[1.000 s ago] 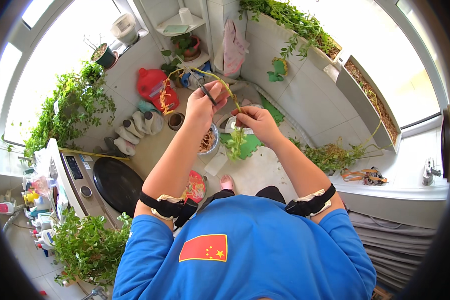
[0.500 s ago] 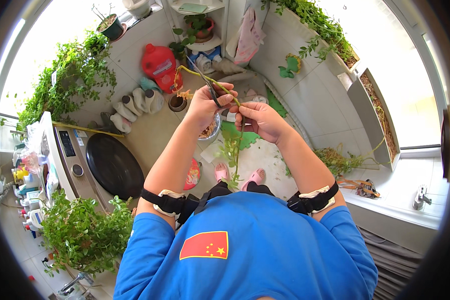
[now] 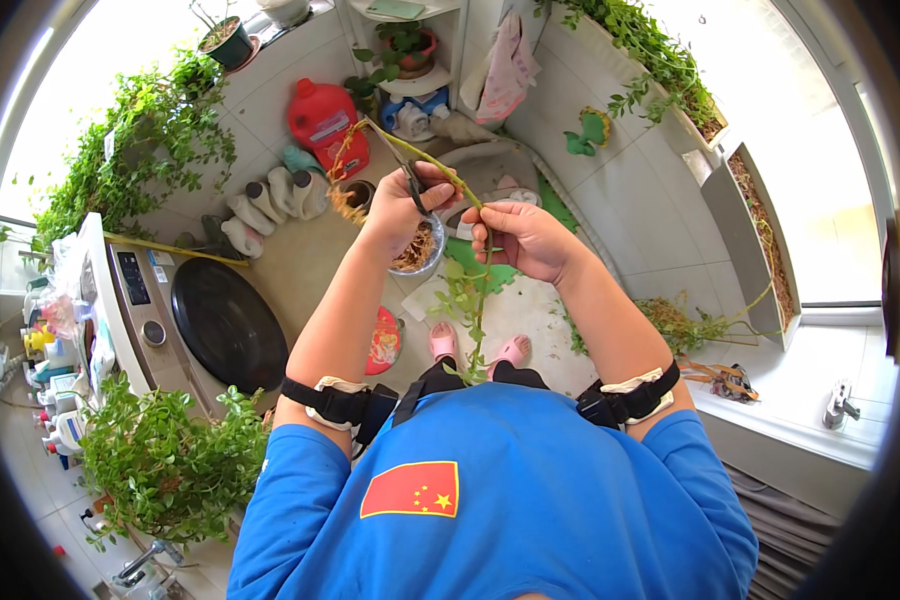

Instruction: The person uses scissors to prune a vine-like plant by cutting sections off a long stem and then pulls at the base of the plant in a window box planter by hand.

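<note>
My left hand (image 3: 402, 212) is closed round the dark handles of a pair of scissors (image 3: 416, 188), whose blades point up and left alongside a plant stem (image 3: 465, 190). The stem arches over from the blade tips to my right hand (image 3: 535, 238), which pinches it between thumb and fingers. Withered brown leaves (image 3: 348, 205) dangle from its far end. Below my right hand, the green leafy part (image 3: 462, 295) of the cutting hangs toward my waist. Whether the left fingertips also touch the stem is hard to tell.
A clear bowl of dry plant scraps (image 3: 420, 250) stands on the floor beneath my left hand. A washing machine (image 3: 140, 310) and bushy plant (image 3: 165, 460) are to the left. Planters (image 3: 755, 220) line the right wall; a red jug (image 3: 325, 125) stands at the back.
My left hand has shifted slightly down and left with the scissors. The withered leaves have swung lower and left. My right hand keeps its pinch on the stem, almost unmoved.
</note>
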`<state>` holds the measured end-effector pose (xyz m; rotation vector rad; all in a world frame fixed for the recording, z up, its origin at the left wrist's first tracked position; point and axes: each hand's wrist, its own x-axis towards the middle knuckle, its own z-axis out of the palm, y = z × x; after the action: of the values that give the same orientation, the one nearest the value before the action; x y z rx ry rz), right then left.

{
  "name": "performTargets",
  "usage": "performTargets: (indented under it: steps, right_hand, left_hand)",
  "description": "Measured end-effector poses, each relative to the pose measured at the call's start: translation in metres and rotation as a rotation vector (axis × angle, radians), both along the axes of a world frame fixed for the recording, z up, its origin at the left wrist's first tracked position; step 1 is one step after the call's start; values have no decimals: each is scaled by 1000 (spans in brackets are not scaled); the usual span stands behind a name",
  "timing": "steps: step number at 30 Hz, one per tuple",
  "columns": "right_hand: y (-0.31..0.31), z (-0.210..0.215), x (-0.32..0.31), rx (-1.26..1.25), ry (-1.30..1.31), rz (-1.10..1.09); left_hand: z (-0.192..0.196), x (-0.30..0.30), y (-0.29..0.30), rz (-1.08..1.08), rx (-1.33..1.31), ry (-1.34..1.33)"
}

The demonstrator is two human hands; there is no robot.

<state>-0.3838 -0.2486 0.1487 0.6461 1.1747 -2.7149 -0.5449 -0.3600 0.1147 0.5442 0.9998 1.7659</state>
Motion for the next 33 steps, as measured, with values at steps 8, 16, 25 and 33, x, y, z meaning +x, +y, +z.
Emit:
performTargets:
  steps: [8, 16, 25, 33]
  right_hand:
    - [-8, -3, -17, 123, -85, -21]
    - [-20, -29, -41, 586, -70, -123]
    - [-22, -51, -53, 932, -20, -151]
    - [-15, -40, -54, 538, -131, -179]
  left_hand:
    - [-18, -5, -8, 200, -232, 7]
    - [-3, 9, -1, 326, -330, -33]
    - [-15, -10, -2, 286, -414, 148]
    - [-31, -30, -5, 189, -343, 229]
